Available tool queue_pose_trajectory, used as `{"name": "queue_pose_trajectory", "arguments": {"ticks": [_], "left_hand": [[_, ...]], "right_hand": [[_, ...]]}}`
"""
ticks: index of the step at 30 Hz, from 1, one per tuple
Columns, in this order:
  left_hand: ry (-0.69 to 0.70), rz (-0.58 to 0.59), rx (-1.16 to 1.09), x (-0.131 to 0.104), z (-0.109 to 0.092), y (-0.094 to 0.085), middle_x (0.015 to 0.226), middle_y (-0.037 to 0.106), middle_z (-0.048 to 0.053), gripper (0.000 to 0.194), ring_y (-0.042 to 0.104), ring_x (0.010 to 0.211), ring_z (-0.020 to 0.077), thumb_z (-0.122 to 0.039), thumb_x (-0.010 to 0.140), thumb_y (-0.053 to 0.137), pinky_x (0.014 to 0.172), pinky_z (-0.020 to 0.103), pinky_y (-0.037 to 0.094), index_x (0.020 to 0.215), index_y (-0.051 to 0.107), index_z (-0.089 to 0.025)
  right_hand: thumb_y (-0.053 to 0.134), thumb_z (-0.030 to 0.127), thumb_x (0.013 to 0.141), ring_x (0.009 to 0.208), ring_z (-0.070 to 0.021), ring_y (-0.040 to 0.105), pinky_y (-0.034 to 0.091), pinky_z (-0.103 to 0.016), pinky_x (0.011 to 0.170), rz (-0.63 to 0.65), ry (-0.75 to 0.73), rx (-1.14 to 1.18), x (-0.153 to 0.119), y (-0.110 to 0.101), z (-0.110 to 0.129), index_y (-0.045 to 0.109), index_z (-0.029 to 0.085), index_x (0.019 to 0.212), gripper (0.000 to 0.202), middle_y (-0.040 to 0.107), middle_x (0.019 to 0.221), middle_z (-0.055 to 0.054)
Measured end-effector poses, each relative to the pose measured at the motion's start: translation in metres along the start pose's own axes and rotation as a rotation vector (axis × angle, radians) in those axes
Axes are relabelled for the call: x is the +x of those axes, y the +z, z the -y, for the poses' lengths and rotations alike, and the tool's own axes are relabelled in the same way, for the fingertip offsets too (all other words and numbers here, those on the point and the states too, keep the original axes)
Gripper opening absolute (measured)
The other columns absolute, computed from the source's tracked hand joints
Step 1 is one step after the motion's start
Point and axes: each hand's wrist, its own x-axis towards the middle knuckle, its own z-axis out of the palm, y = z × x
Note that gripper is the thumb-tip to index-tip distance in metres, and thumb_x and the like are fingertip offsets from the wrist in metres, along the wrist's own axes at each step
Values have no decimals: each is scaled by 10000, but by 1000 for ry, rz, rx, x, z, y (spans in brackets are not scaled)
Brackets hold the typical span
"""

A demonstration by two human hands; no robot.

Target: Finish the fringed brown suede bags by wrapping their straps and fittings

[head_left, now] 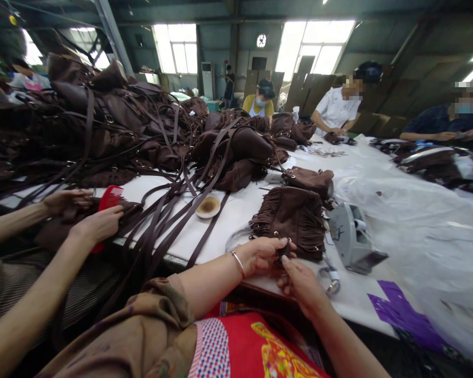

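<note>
A dark brown fringed bag lies at the table's front edge, straight ahead of me. My left hand, with a bracelet at the wrist, pinches a small dark brown leather piece at the bag's near side. From the right, my right hand closes its thumb and fingers on the lower end of that piece. Whether the piece is a strap end or a tab I cannot tell, as my fingers cover much of it. Small gold-coloured metal fittings show just above my fingertips.
A grey tape dispenser stands right of the bag. A white dish with a brown stain and long straps lie to the left. Bags are heaped behind. A co-worker's hands hold a red comb; other people work across the table.
</note>
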Motion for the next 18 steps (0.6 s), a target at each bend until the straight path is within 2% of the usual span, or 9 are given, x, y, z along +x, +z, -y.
{"name": "queue_pose_trajectory", "arguments": {"ticks": [3,6,9,13,18], "left_hand": [[-80,44,2,-2,-2,1,897,701,57,288,599,560,170,-397,971,453,514,284,475,1079,630,-197],[-129,62,-51,-2,-8,2,911,717,76,372,597,539,178,-476,973,413,474,276,455,1042,628,-181],[-116,-24,-123,7,-11,6,896,723,112,468,647,631,200,-525,974,379,554,296,502,993,636,-135],[-35,-190,-183,23,-10,13,877,720,141,478,676,715,203,-431,1019,297,679,324,532,945,631,-96],[28,-278,-152,28,-11,17,824,710,124,444,674,722,190,-389,1029,300,728,333,531,879,606,-104]], "right_hand": [[759,629,660,429,-59,467,259,-155,355,41,30,255,0,19,2,592,161,833,527,602,646,12],[784,591,648,399,-36,416,230,-142,337,68,34,335,2,26,5,545,173,804,506,559,622,47],[746,570,693,393,-38,408,232,-145,341,80,37,326,0,25,4,529,181,810,460,534,605,61],[678,536,745,385,-40,383,196,-153,354,42,38,308,-8,21,1,508,188,793,390,492,568,72],[655,547,739,390,-43,366,182,-169,373,-15,6,238,-14,15,1,502,186,759,392,468,556,72]]}}
